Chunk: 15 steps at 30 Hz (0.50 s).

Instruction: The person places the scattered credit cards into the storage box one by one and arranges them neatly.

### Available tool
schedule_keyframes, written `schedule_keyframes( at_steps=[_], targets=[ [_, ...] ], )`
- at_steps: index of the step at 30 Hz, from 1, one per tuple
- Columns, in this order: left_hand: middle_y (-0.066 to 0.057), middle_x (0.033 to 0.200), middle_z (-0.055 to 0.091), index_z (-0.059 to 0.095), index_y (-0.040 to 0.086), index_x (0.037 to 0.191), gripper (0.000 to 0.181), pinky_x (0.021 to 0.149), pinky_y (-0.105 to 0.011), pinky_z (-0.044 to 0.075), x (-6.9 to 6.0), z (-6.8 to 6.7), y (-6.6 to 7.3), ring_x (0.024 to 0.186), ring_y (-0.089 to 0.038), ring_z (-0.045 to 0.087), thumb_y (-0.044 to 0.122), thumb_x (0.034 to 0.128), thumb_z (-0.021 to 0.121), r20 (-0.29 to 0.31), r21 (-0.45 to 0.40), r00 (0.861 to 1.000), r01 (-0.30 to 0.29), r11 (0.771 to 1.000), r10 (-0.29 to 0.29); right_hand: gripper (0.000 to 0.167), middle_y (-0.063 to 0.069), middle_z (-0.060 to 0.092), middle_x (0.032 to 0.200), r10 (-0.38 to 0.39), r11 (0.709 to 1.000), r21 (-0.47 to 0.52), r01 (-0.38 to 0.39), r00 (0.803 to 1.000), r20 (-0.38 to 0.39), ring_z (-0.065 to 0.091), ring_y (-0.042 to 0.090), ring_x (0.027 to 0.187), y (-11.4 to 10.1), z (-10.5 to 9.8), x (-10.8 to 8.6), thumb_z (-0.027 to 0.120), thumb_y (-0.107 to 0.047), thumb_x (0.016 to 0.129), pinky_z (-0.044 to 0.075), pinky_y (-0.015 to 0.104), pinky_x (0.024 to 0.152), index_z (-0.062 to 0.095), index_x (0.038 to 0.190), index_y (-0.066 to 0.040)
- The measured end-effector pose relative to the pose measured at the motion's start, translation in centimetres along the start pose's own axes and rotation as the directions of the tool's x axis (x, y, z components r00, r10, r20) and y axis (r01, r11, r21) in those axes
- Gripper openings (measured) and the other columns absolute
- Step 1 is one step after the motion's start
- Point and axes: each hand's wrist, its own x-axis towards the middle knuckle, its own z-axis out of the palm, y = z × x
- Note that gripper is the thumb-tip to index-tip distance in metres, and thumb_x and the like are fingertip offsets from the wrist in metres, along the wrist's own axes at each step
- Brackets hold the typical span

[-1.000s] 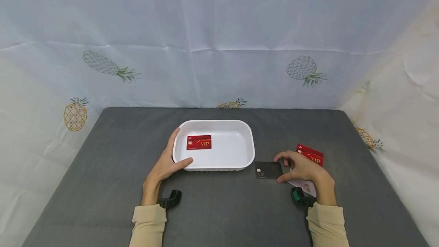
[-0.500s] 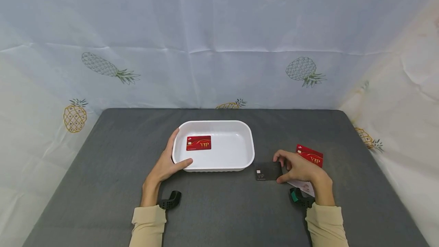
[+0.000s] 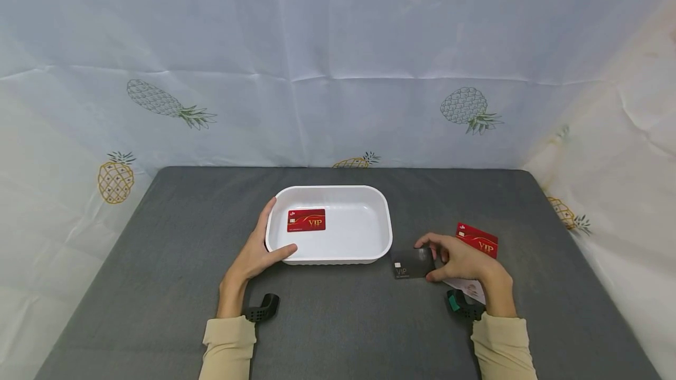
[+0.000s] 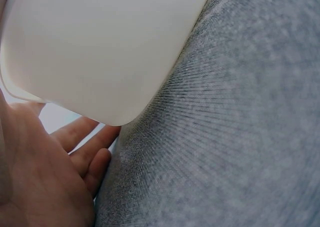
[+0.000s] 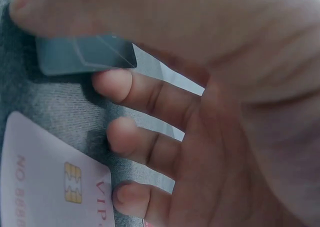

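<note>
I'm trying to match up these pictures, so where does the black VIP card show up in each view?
Head: black VIP card right of the white tray, at the right hand's fingertips.
Left wrist: not in this picture.
Right wrist: upper left, partly hidden by the thumb.
Shared landmark: the gray table surface, in all three.

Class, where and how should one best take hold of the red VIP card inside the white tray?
Pinch the red VIP card by its two long edges near its right end, probably from above and right. It lies flat in the white tray, so its thin edges look the best hold; more tray floor shows on its right, while the left hand holds the tray's left end.
</note>
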Motion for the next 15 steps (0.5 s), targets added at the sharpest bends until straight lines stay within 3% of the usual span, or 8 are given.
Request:
schedule_keyframes(
  at_steps=[7,15],
  targets=[
    [-0.015,0.163,0.033,0.01,0.026,0.165,0.108,0.104,-0.058,0.042,0.01,-0.05,-0.02,0.133,-0.035,0.047,0.022,0.0822,0.08,0.002,0.002,1.0,0.001,1.0,-0.001,0.057,0.006,0.05,0.092,-0.024,1.0,0.009,0.024,1.0,0.013,0.044,0.01,0.072,0.17,0.02,-0.02,0.087,-0.019,0.079,0.039,0.024,0.062,0.064,0.129,-0.007],
    [-0.016,0.162,0.033,0.01,0.025,0.165,0.109,0.104,-0.059,0.042,0.03,0.02,0.02,0.133,-0.036,0.047,0.022,0.0816,0.08,0.001,-0.003,1.0,0.002,1.0,-0.002,0.054,0.005,0.052,0.094,-0.072,0.997,-0.001,0.072,0.997,-0.021,0.045,0.009,0.082,0.32,0.01,-0.1,0.086,-0.022,0.08,0.04,0.023,0.067,0.066,0.129,-0.007]
  ],
)
